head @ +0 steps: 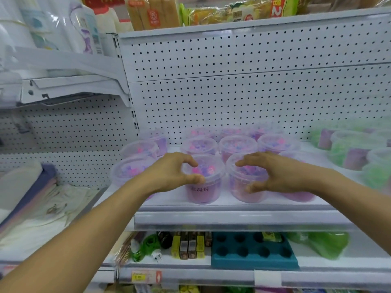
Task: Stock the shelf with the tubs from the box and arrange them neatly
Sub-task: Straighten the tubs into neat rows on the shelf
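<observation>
Several clear tubs of pink and purple beads stand in rows on the white shelf (232,205). My left hand (173,173) curls round the left side of a front-row tub with a printed label (206,187), thumb on its wall and fingers at its lid rim. Beside it, my right hand (273,174) curls round the neighbouring front tub (243,187), fingers over the lid and thumb low on the wall. Another tub (300,196) shows partly behind my right wrist. More tubs (237,145) fill the rows behind. The box is out of sight.
Green-bead tubs (357,153) crowd the shelf's right end. The pegboard back wall (254,92) rises behind. Below is a shelf with a teal tray (254,254), lighters and green items. Folded cloth goods (31,199) lie left; packaged bread sits above.
</observation>
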Demonstrator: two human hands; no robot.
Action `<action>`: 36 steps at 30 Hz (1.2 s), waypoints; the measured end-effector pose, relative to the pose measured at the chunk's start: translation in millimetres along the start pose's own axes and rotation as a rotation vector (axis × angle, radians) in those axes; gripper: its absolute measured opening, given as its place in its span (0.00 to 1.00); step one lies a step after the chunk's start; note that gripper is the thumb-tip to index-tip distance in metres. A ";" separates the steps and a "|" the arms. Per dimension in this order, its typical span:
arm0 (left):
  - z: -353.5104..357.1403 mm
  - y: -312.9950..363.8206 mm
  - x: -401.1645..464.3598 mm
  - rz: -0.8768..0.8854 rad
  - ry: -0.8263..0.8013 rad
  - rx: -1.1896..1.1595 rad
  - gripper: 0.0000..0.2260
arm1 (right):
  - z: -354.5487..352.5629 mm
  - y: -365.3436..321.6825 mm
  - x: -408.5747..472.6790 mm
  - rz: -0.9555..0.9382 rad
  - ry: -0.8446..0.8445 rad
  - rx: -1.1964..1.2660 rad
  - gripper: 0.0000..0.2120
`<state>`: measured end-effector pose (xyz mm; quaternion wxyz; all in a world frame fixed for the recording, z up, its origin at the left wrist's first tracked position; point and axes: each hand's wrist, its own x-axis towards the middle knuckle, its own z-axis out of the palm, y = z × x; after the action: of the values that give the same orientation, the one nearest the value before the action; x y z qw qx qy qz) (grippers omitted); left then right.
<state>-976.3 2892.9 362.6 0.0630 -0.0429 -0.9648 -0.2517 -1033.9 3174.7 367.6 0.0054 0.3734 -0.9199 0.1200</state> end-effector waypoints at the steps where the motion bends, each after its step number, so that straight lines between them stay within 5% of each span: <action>1: 0.9 -2.5 -1.0 0.024 -0.004 0.011 0.26 | -4.2 -3.0 2.5 0.033 -0.013 0.012 0.29; 8: -30.9 -44.3 3.7 0.079 -0.012 -0.007 0.30 | -21.3 -23.2 68.7 0.055 0.121 0.168 0.36; 15: -98.8 -130.6 78.7 -0.063 0.104 0.022 0.12 | -15.0 -43.8 180.6 0.130 0.044 0.153 0.31; 19: -110.7 -165.4 121.8 -0.203 0.090 -0.058 0.14 | -8.2 -44.0 227.0 0.244 -0.042 0.135 0.30; 20: -109.0 -170.7 129.5 -0.224 0.064 -0.063 0.07 | -5.0 -43.2 233.7 0.277 -0.058 0.134 0.27; 25: -100.2 -177.1 161.0 -0.250 -0.058 -0.108 0.26 | 4.4 -35.4 247.6 0.338 -0.051 0.140 0.26; 36: -77.0 -152.5 173.6 -0.085 -0.171 -0.142 0.28 | 14.2 -24.8 245.9 0.287 -0.042 0.125 0.23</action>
<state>-1157.7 2731.3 380.8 -0.0337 -0.0275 -0.9474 -0.3171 -1193.1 2985.7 383.7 -0.0544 0.2400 -0.9544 0.1688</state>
